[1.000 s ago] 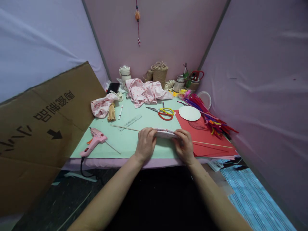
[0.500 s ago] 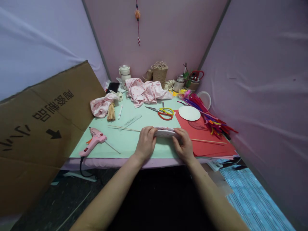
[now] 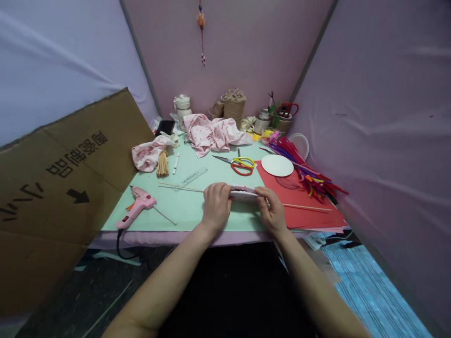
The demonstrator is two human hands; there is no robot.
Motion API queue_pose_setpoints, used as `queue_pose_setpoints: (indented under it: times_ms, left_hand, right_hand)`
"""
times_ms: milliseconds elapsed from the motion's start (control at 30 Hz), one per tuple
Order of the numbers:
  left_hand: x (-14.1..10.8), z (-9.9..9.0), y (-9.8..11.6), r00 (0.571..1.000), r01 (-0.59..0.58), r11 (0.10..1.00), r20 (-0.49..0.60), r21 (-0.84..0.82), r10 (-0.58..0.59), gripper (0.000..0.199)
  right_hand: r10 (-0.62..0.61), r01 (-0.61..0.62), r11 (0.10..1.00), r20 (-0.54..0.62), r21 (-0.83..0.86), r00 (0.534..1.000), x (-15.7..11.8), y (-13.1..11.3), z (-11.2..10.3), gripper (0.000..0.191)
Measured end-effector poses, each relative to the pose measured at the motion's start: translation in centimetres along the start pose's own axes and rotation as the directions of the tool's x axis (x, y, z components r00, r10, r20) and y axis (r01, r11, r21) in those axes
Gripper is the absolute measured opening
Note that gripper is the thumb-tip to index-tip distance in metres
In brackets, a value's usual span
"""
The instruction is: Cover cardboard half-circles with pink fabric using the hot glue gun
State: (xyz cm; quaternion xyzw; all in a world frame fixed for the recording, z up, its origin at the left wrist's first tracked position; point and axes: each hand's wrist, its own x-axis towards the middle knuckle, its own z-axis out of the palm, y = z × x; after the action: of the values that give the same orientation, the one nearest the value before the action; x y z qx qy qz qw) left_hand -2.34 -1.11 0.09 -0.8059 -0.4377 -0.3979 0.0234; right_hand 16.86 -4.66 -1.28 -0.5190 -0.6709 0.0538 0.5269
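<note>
Between my hands is a pale disc covered in pink-patterned fabric point(image 3: 243, 193), tilted nearly edge-on toward me over the table's front. My left hand point(image 3: 217, 204) is closed on its left edge, with the thumb hidden in part. At the right edge, my right hand point(image 3: 272, 210) pinches it between thumb and fingers. A thin wooden stick point(image 3: 181, 188) shows left of my hands, and another stretch of thin stick point(image 3: 310, 207) shows on the right; I cannot tell whether they are one piece.
A pink glue gun point(image 3: 139, 206) lies at the left by a cardboard sheet point(image 3: 70, 188). Scissors point(image 3: 241, 165), a clear ruler point(image 3: 192, 179) and a white marker point(image 3: 176, 163) lie farther back. A white disc point(image 3: 277, 165) rests on red paper point(image 3: 306, 218) near pipe cleaners point(image 3: 299, 162).
Both hands have shifted slightly to the right with the fabric-covered disc, and its tilt has changed a little. The things on the table have stayed in place.
</note>
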Motion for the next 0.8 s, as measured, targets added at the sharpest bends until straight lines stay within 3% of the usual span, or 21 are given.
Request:
queue_pose_setpoints:
  times_ms: [133,233,333,433,533,667,800]
  left_hand:
    - [0.2,-0.2,-0.3,0.996,-0.086,0.994,-0.018,0.063,0.087,0.014]
    - [0.1,-0.4,-0.5,0.989,-0.141,0.989,-0.044,0.044,0.142,0.016]
    - [-0.1,-0.6,-0.7,0.981,-0.178,0.984,-0.084,-0.012,0.176,0.020]
    - [-0.3,-0.8,-0.9,0.980,-0.176,0.982,-0.107,-0.069,0.169,0.024]
    - [-0.4,-0.8,-1.2,0.979,-0.176,0.979,-0.119,-0.107,0.163,0.024]
    - [-0.4,-0.8,-1.3,0.972,-0.204,0.969,-0.148,-0.136,0.184,0.024]
    - [-0.3,-0.8,-1.2,0.955,-0.248,0.960,-0.196,-0.130,0.220,0.024]
  right_hand:
    - [0.103,-0.104,0.995,0.241,-0.009,0.965,2.5,-1.0,-2.2,0.021]
    - [0.106,-0.098,0.994,0.471,-0.041,0.876,4.5,-1.5,-3.6,0.023]
    - [0.052,-0.001,0.996,0.606,-0.084,0.794,5.6,-1.9,-4.0,0.025]
    - [-0.040,0.175,0.974,0.651,-0.144,0.758,5.9,-2.5,-3.7,0.028]
    - [-0.103,0.300,0.933,0.650,-0.199,0.753,5.9,-2.9,-3.4,0.027]
    - [-0.097,0.316,0.924,0.670,-0.214,0.736,6.3,-3.2,-3.4,0.024]
    - [-0.005,0.300,0.914,0.731,-0.274,0.683,7.1,-4.0,-3.6,0.022]
